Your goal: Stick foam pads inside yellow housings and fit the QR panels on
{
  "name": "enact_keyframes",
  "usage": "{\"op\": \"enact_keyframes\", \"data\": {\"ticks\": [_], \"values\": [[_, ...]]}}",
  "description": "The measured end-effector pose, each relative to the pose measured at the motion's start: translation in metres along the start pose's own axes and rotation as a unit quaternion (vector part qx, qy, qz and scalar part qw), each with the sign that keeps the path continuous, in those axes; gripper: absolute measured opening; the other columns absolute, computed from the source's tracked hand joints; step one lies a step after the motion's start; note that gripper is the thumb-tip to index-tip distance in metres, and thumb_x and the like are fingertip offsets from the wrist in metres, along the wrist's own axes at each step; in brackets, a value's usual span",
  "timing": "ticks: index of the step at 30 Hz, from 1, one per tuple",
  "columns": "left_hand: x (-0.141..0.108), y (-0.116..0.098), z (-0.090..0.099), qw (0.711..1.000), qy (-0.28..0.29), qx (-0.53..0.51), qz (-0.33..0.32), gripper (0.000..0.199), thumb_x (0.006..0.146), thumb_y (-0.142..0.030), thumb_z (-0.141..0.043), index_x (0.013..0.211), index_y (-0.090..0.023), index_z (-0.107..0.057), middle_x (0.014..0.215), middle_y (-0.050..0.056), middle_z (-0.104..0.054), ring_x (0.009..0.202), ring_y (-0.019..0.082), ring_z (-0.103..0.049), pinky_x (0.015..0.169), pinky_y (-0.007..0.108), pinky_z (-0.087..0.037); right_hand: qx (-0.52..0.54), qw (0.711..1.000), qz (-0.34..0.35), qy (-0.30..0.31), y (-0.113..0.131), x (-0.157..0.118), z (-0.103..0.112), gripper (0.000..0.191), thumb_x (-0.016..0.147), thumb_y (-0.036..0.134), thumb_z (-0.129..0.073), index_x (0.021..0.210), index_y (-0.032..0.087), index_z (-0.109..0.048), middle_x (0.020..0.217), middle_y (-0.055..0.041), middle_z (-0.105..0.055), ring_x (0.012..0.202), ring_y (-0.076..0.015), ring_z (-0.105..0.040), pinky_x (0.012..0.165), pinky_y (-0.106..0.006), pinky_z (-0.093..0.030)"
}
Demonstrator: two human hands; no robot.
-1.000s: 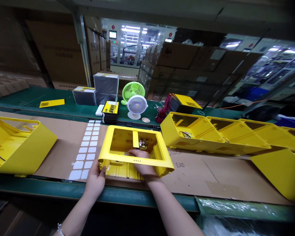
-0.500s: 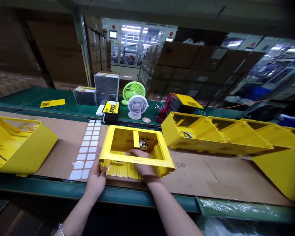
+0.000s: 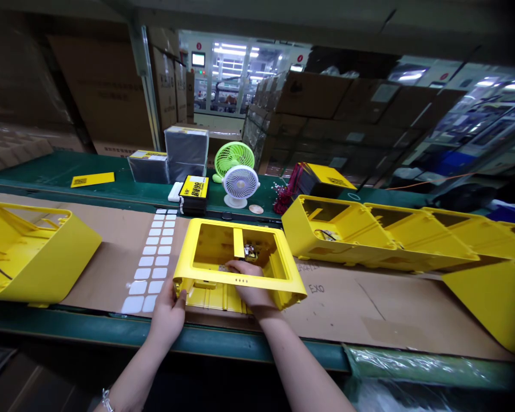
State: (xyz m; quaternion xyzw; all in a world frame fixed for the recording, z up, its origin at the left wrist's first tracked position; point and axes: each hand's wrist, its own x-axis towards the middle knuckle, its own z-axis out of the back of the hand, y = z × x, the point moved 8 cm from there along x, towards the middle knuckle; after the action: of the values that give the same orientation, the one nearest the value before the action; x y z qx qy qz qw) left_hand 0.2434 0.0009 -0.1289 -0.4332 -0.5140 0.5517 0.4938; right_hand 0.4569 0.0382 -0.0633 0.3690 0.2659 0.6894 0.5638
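In front of me a yellow plastic housing (image 3: 217,276) with a rectangular window and a crossbar stands on the cardboard. My left hand (image 3: 169,313) grips its left front corner, thumb on the near side. Through the open front, my right hand (image 3: 257,296) reaches inside, partly covered by the front bar. Its fingers look bent together; their tips and whatever they hold are hidden. Beyond them, a small part with wires (image 3: 249,252) shows inside the housing. Left of it lies a sheet of white square stickers (image 3: 146,261).
Another yellow housing (image 3: 64,257) stands at the left, and a row of similar housings (image 3: 347,249) at the right. Behind are a green fan (image 3: 234,155), a white fan (image 3: 241,183), a stack of yellow-black cards (image 3: 195,191) and red wires (image 3: 286,197). Cardboard (image 3: 339,303) covers the bench.
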Motion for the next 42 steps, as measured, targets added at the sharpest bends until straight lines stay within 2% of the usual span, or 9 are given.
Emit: {"op": "enact_keyframes", "data": {"ticks": [14, 20, 31, 36, 42], "values": [[0.0, 0.003, 0.001, 1.0, -0.003, 0.002, 0.0, 0.04, 0.081, -0.044, -0.054, 0.113, -0.02, -0.048, 0.107, 0.008, -0.061, 0.097, 0.022, -0.058, 0.085, 0.034, -0.046, -0.003, 1.0, -0.005, 0.021, 0.0, 0.001, -0.002, 0.018, 0.081, 0.029, -0.052, 0.085, 0.022, -0.068, 0.085, -0.0001, -0.068, 0.077, -0.0172, -0.061, 0.067, -0.025, -0.045], [-0.001, 0.003, 0.0, 1.0, 0.0, 0.001, 0.004, 0.039, 0.081, -0.043, -0.053, 0.112, -0.02, -0.048, 0.106, 0.008, -0.06, 0.096, 0.021, -0.058, 0.085, 0.033, -0.046, -0.011, 1.0, -0.006, 0.023, 0.001, 0.002, -0.002, 0.021, 0.084, 0.035, -0.051, 0.083, 0.022, -0.068, 0.081, 0.0005, -0.068, 0.073, -0.0164, -0.06, 0.064, -0.024, -0.044], [0.0, 0.005, 0.001, 1.0, -0.007, -0.004, 0.01, 0.044, 0.079, -0.047, -0.055, 0.113, -0.019, -0.048, 0.107, 0.009, -0.062, 0.097, 0.023, -0.06, 0.084, 0.035, -0.047, -0.034, 0.998, -0.005, 0.044, 0.002, 0.003, -0.002, 0.019, 0.08, 0.021, -0.049, 0.087, 0.023, -0.067, 0.087, 0.001, -0.068, 0.079, -0.016, -0.06, 0.067, -0.024, -0.043], [0.0, 0.004, 0.001, 1.0, -0.01, -0.004, 0.005, 0.044, 0.079, -0.046, -0.054, 0.113, -0.018, -0.048, 0.106, 0.009, -0.062, 0.097, 0.023, -0.06, 0.084, 0.035, -0.047, -0.054, 0.996, -0.023, 0.071, -0.001, 0.003, -0.006, 0.02, 0.082, 0.028, -0.048, 0.083, 0.023, -0.067, 0.083, 0.0013, -0.068, 0.076, -0.0161, -0.061, 0.065, -0.024, -0.043], [-0.001, -0.001, 0.0, 1.0, -0.007, 0.006, -0.001, 0.04, 0.08, -0.042, -0.054, 0.112, -0.019, -0.049, 0.103, 0.009, -0.063, 0.095, 0.023, -0.06, 0.083, 0.034, -0.047, -0.101, 0.989, -0.07, 0.087, -0.01, 0.005, -0.011, 0.036, 0.09, 0.04, -0.037, 0.088, 0.023, -0.068, 0.085, -0.0016, -0.069, 0.077, -0.0178, -0.062, 0.067, -0.026, -0.046]]}}
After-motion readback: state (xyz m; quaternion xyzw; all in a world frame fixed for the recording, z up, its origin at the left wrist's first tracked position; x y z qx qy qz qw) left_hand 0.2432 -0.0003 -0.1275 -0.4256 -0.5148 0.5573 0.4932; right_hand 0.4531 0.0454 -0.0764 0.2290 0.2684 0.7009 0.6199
